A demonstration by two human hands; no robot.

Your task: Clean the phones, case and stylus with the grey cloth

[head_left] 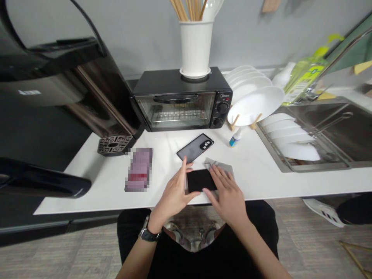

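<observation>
A black phone-like slab (200, 181) lies flat on the white counter near its front edge. My left hand (176, 190) is at its left end, thumb and fingers spread along its edges, holding it. On its right end rests my right hand (228, 192), fingers stretched out flat over a grey cloth (229, 168) that shows behind and beside them. Just behind the slab is a dark-edged phone case (195, 149) with a camera cutout. A small white bottle with a blue label (235, 138) stands farther back to the right.
Behind are a toaster oven (180, 110) bearing a white utensil holder (196, 48), and racked plates (255, 106). A blurred purple packet (139, 169) lies left, near a dark appliance (114, 144). The sink (286, 166) is right. A person's shoe (324, 212) shows below.
</observation>
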